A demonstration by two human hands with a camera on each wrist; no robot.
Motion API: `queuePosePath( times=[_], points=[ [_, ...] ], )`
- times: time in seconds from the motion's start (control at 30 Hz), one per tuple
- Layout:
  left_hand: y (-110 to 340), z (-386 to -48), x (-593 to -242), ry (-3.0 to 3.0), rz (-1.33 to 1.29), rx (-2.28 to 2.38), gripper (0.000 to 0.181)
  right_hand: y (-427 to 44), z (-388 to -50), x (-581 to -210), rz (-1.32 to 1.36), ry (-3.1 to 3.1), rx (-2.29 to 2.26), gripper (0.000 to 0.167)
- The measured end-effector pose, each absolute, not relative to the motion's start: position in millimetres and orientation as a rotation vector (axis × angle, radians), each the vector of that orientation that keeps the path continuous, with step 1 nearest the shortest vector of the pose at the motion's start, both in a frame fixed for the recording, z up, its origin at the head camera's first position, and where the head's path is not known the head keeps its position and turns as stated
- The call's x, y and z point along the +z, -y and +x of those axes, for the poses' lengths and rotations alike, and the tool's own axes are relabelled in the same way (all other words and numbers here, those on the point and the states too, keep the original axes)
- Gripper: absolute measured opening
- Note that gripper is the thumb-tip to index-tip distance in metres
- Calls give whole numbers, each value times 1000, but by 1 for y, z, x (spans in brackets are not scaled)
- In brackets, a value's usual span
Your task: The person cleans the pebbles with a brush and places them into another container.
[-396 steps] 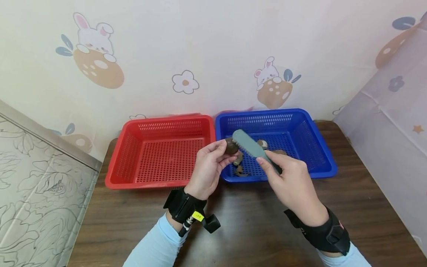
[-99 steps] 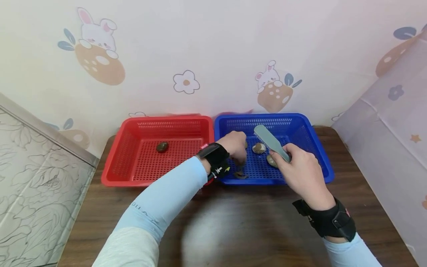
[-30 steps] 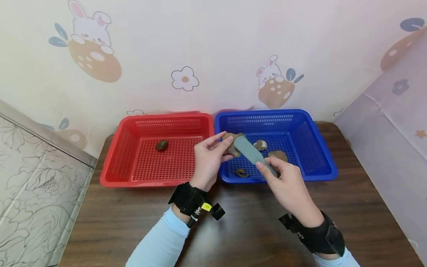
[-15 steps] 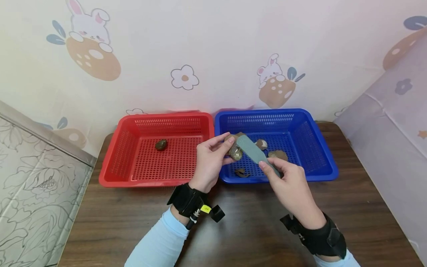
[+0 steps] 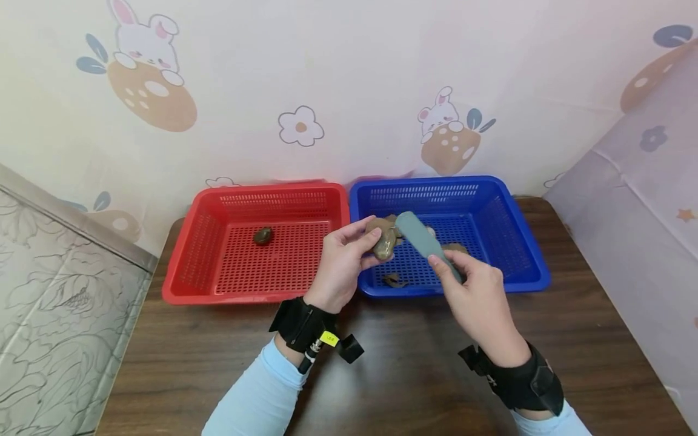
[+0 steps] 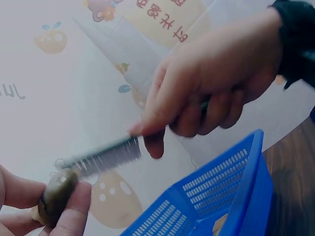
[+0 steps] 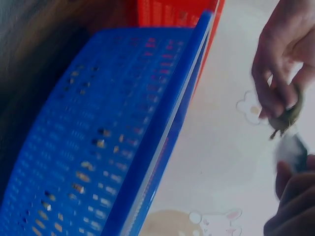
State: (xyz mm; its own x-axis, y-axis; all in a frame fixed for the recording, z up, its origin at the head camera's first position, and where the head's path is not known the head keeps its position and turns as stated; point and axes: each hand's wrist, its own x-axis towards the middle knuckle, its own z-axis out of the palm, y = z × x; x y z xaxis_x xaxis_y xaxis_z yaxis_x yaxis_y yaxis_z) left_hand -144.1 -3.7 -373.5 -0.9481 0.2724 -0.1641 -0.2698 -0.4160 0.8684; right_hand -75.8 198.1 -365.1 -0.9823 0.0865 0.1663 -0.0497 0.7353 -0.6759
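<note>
In the head view my left hand pinches a smooth, mud-smeared stone between thumb and fingers, above the blue basket's left side. Its surface looks glossy olive-brown in the left wrist view, where the stone shows close up. My right hand grips the handle of a grey-green brush, whose head is beside the stone's right side. Bristles of the brush point toward the stone in the left wrist view, their tips at or very near it. Fingers hide part of the stone.
A blue basket holds a brown stone, a mostly hidden pale one and brown mud scraps. To its left stands a red basket with one dark stone. Both rest on the wooden table against a patterned wall sheet.
Since 13 seconds ago, a dark stone has come to lie in the red basket. The left hand reached into the blue basket and now holds another stone. The brush has just shifted slightly right.
</note>
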Motion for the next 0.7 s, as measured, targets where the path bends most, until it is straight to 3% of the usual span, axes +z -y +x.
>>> queuePosePath(
  times=[0.23,0.47,0.7],
  points=[
    [2,-145,-373,-1518,-6,2404,31,-199,-73,-365,11,2706,1155,31],
    [2,-144,-372,-1513,-21,2382,28,-198,-76,-363,-56,2693,1106,37],
    [5,-145,-372,-1456,-77,2395,26,-198,-72,-365,32,2723,1180,32]
  ],
)
